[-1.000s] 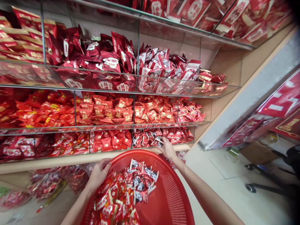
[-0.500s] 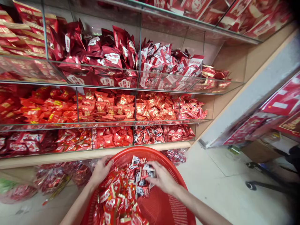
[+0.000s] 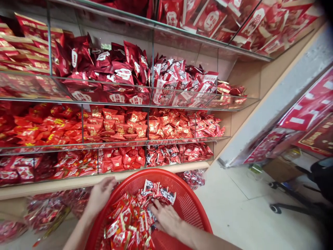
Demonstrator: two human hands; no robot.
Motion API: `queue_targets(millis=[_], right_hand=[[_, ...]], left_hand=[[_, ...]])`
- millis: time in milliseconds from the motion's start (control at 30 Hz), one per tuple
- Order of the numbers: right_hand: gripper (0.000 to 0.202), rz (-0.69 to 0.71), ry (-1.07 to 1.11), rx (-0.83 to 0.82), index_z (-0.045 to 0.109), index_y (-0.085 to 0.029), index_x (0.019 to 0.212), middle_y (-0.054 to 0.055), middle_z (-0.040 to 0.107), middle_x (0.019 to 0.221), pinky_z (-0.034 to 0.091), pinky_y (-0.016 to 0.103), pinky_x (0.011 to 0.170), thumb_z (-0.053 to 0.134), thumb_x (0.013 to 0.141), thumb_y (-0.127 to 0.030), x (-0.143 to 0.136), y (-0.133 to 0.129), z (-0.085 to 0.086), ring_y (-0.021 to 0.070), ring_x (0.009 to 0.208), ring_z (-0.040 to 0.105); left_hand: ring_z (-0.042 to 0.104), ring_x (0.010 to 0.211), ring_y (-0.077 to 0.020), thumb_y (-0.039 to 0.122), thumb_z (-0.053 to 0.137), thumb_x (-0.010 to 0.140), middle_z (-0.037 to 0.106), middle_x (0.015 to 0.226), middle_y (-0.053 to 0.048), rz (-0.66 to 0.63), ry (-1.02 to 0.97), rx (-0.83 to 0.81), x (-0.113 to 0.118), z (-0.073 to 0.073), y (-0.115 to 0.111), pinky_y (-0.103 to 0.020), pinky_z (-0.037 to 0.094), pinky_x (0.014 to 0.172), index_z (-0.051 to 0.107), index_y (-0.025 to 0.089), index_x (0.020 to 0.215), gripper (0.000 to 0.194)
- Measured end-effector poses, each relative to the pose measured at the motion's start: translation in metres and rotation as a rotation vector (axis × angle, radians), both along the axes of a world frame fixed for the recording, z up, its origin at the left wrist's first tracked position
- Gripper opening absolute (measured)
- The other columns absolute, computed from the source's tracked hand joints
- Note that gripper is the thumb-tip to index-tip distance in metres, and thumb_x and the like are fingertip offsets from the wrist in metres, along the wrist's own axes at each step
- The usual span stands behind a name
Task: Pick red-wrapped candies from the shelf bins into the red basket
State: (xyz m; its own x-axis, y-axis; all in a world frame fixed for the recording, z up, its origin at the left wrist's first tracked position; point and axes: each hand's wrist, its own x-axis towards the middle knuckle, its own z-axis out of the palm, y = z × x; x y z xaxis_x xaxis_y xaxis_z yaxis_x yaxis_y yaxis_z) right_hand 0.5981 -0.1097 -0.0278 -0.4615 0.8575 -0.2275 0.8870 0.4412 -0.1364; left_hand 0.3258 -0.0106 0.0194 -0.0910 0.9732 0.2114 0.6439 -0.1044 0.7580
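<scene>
Trick's probably to steady the round red plastic basket (image 3: 192,204) on its left and press lightly on the right so nothing crumples. Left hand (image 3: 101,195) hangs half-curled beside the basket's edge, looks empty. Glossy red-and-gold packets (image 3: 122,222) are heaped in the basket's left half; right hand (image 3: 165,215), palm down, fingers slightly spread, touches small red, black-and-white packets (image 3: 149,187) mid-basket. Can't make out from here if it's gripping one.

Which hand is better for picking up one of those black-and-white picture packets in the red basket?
Probably the right hand: it's inside the red basket, right at the black-and-white picture packets. The left hand is over by the basket's left rim, farther from them.
</scene>
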Motion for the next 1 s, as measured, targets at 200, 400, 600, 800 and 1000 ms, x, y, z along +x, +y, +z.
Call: queue_targets(millis=[200,400,600,800,1000], right_hand=[[0.077,0.01,0.012,-0.049,0.03,-0.02,0.136,0.016,0.048,0.123,0.053,0.041,0.068,0.064,0.067,-0.025,0.005,-0.002,0.011,0.0276,0.08,0.065],[0.046,-0.086,0.064,-0.014,0.051,-0.017,0.115,0.017,0.054,0.117,0.051,0.048,0.067,0.047,0.078,-0.045,-0.01,-0.003,0.019,0.029,0.076,0.065],[0.048,-0.178,-0.105,0.045,0.047,-0.014,0.119,0.019,0.057,0.115,0.054,0.042,0.062,0.058,0.077,-0.035,-0.033,0.0,0.01,0.0284,0.075,0.067],[0.051,0.025,-0.07,0.101,0.045,-0.02,0.12,0.013,0.054,0.119,0.056,0.034,0.064,0.064,0.073,-0.017,-0.015,0.006,0.002,0.0235,0.077,0.067],[0.057,0.164,0.061,0.129,0.041,-0.022,0.123,0.009,0.052,0.119,0.055,0.033,0.066,0.06,0.077,-0.051,0.007,0.014,0.02,0.0219,0.083,0.065]], left_hand=[[0.065,0.097,-0.0254,0.048,0.032,0.084,0.069,0.106,-0.011,-0.109,0.329,-0.304,0.033,-0.026,-0.007,-0.035,0.048,0.083,0.052,0.02,0.122,0.051],[0.065,0.097,-0.0223,0.05,0.03,0.085,0.071,0.103,-0.008,-0.106,0.295,-0.353,0.025,-0.026,-0.003,-0.029,0.047,0.08,0.053,0.023,0.12,0.049],[0.065,0.098,-0.0234,0.049,0.03,0.085,0.071,0.101,-0.007,-0.109,0.347,-0.32,0.026,-0.025,-0.007,-0.029,0.047,0.078,0.052,0.025,0.12,0.048],[0.064,0.101,-0.0237,0.046,0.029,0.086,0.07,0.106,-0.007,-0.096,0.364,-0.34,0.028,-0.02,-0.01,-0.029,0.047,0.081,0.05,0.024,0.124,0.049],[0.061,0.105,-0.026,0.046,0.026,0.087,0.068,0.11,-0.009,-0.108,0.362,-0.355,0.026,-0.021,-0.011,-0.033,0.046,0.084,0.047,0.023,0.126,0.05]])
